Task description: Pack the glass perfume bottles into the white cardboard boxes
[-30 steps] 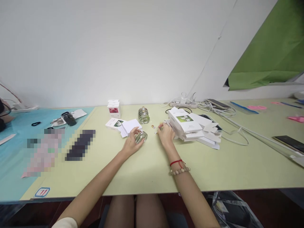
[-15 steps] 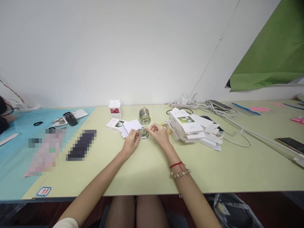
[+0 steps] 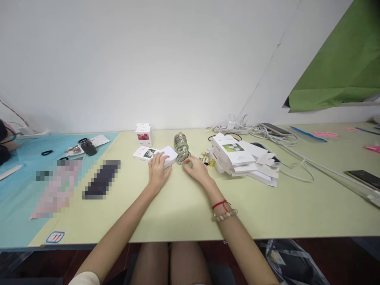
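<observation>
My left hand (image 3: 157,171) lies open, its fingers flat on a small pile of white folded cartons (image 3: 168,155) on the pale green table (image 3: 184,206). My right hand (image 3: 196,169) rests on the table with its fingers stretched out, the tips at the foot of a small clear glass bottle (image 3: 184,154) that stands upright. A second, rounder glass bottle (image 3: 179,141) stands just behind it. Small gold caps (image 3: 208,160) lie right of my right hand. A flat white box with a green picture (image 3: 145,153) lies left of the cartons.
A stack of white boxes (image 3: 234,156) sits to the right, with a power strip (image 3: 230,129) and tangled cables (image 3: 285,146) behind. A pink-printed box (image 3: 143,136) stands at the back. Phones (image 3: 363,178) lie far right. A blue mat (image 3: 26,178) with small items covers the left.
The small bottle, held lying in my left hand a second ago, now stands upright farther back. My left hand let go and moved onto the white cartons; my right hand came to the bottle's foot.
</observation>
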### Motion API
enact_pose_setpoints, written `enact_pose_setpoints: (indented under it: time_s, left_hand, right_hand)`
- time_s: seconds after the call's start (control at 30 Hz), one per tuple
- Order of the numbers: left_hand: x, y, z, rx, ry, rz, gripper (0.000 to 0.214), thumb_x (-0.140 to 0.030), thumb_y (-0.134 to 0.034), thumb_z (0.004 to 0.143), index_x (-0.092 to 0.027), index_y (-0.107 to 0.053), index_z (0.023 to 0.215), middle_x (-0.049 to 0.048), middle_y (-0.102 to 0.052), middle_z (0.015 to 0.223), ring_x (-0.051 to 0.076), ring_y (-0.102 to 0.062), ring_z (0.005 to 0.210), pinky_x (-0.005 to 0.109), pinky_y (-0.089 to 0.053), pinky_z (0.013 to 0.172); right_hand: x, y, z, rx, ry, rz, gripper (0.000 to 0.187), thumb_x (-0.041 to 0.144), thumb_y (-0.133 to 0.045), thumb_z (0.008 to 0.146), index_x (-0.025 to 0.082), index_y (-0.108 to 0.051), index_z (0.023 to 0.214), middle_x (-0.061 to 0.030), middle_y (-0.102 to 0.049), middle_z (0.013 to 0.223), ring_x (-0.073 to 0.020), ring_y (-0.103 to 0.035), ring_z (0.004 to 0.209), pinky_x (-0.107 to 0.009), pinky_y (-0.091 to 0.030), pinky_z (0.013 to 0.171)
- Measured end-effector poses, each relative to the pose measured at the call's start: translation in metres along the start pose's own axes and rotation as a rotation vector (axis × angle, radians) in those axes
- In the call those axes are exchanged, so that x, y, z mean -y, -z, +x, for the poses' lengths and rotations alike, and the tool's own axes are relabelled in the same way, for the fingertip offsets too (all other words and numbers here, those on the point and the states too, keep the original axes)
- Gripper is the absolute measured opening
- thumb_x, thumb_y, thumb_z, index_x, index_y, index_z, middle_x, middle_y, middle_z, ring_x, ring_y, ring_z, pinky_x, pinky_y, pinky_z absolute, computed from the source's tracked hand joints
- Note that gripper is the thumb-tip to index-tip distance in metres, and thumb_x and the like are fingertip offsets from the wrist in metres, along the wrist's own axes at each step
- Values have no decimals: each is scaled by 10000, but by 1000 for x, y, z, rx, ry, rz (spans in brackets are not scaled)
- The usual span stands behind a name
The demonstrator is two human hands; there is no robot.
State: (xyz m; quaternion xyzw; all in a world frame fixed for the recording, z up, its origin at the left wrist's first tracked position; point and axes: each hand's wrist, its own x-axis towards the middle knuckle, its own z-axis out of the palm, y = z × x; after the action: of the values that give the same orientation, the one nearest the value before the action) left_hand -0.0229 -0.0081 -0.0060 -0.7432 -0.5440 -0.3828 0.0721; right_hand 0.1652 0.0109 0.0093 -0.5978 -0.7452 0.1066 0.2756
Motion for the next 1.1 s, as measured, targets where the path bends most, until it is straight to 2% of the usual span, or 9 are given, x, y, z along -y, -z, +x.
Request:
enact_pose_setpoints:
  time_s: [0.1, 0.17, 0.27, 0.37, 0.47, 0.57, 0.73, 0.97, 1.1]
  left_hand:
    - [11, -4, 1, -11, 177, 80, 671, -463, -630, 672, -214, -384, 1243, 132, -301, 1384, 332, -196, 1313, 484, -238, 1017]
    - [17, -7, 0, 7, 268, 82, 758, -481, -640, 649, -201, -329, 1281, 144, -310, 1373, 346, -202, 1305, 497, -246, 1011]
    - [22, -9, 0, 6, 292, 58, 691, -438, -596, 698, -202, -313, 1283, 125, -405, 1302, 313, -277, 1269, 472, -264, 1010]
    - [21, -7, 1, -30, 272, 50, 610, -406, -574, 719, -210, -350, 1252, 113, -463, 1230, 289, -348, 1216, 452, -287, 996]
    - [17, -2, 2, -111, 294, 59, 594, -384, -559, 729, -209, -348, 1256, 117, -462, 1215, 278, -378, 1184, 443, -307, 980]
    - [16, 1, 2, -186, 309, 90, 609, -359, -549, 738, -199, -325, 1281, 137, -374, 1312, 302, -269, 1270, 474, -256, 1016]
    - [16, 0, 0, -163, 213, 75, 550, -301, -533, 755, -217, -361, 1271, 122, -260, 1410, 313, -135, 1338, 511, -181, 1045]
    - [9, -5, -1, -17, -58, -71, 466, -299, -481, 807, -232, -381, 1257, 83, -445, 1303, 226, -337, 1266, 408, -271, 1030]
    - [6, -2, -1, 7, -99, -130, 536, -335, -487, 815, -214, -302, 1303, 91, -445, 1298, 200, -355, 1251, 370, -291, 1023]
  right_hand:
    - [1, -4, -1, 57, 87, 6, 228, 297, -544, 772, 231, -623, 975, -19, -614, 1015, -146, -569, 824, -254, -399, 717]
    - [1, -7, -2, 75, 118, 1, 293, 303, -539, 776, 245, -592, 1058, -18, -602, 1052, -156, -568, 844, -271, -406, 737]
    - [1, -10, -2, 66, 150, -2, 396, 316, -548, 768, 253, -532, 1158, -29, -559, 1140, -180, -553, 930, -292, -407, 776]
    - [3, -10, -3, 20, 123, 50, 377, 303, -530, 776, 253, -520, 1150, -35, -534, 1143, -147, -576, 790, -289, -422, 723]
    - [8, -12, -3, -119, 59, 138, 413, 291, -524, 770, 249, -469, 1178, -55, -489, 1160, -120, -568, 683, -280, -433, 644]
    - [9, -16, -1, -249, 13, 221, 549, 298, -554, 739, 242, -376, 1256, -105, -377, 1277, -127, -575, 705, -288, -449, 641]
    - [0, -22, 6, -219, 7, 326, 721, 309, -543, 747, 258, -183, 1369, -119, -359, 1313, -99, -563, 622, -316, -462, 697]
    - [1, -28, 7, -138, -23, 273, 547, 375, -520, 778, 242, -373, 1288, -86, -518, 1190, -119, -549, 610, -332, -441, 720]
    - [5, -28, 7, -101, -25, 273, 451, 322, -520, 769, 249, -452, 1209, -46, -596, 1104, -119, -543, 597, -311, -426, 687]
